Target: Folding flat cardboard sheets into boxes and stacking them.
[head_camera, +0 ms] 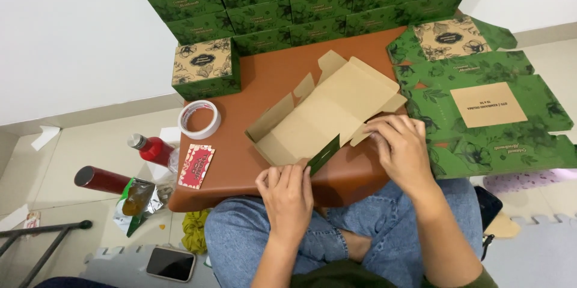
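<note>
1. Half-folded cardboard box [327, 114] lay at frame centre on the brown desk [264, 78].
2. Left hand [287, 195] pinched its near flap.
3. Right hand [401, 148] pinched its right flap.
4. Tape roll [199, 119] sat left of the box.

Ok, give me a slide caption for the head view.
Both hands, left hand and right hand, fold a cardboard box on a brown table.

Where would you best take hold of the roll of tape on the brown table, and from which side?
Grip the tape roll across its ring wall, one finger in the open core and the thumb outside, coming from above. It lies flat on the brown table with its hole facing up. Its left edge, near the table's edge, looks freest; a red card lies just in front.
</note>
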